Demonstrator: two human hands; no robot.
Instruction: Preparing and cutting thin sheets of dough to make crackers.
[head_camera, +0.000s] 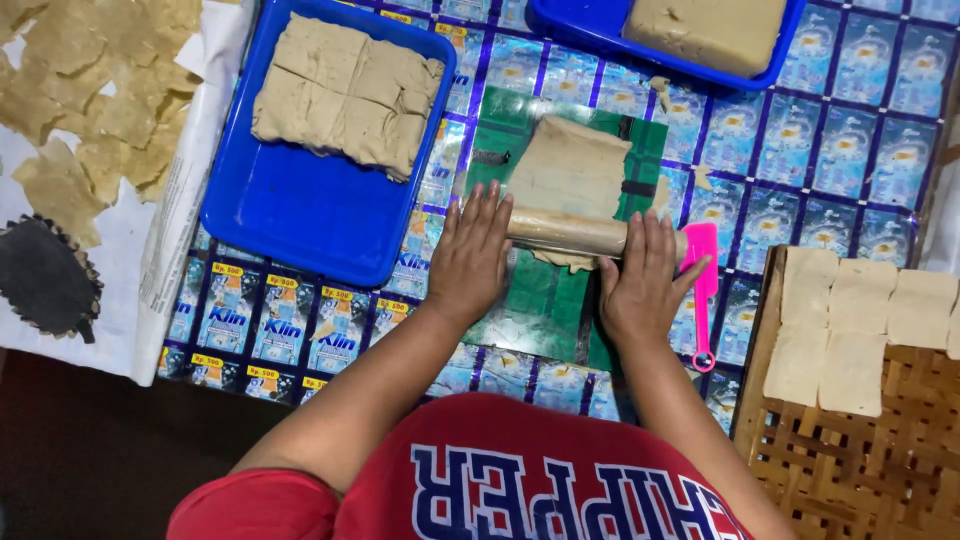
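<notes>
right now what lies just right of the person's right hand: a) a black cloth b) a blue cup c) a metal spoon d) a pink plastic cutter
d: a pink plastic cutter lies on the table beside the right hand, which presses on the wooden rolling pin along with the left hand.

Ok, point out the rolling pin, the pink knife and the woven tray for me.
rolling pin (570, 232), head view, bare middle of the wooden roller between the hands.
pink knife (703, 262), head view, upper part of the blade.
woven tray (900, 460), head view, bare weave below the dough squares.
</notes>
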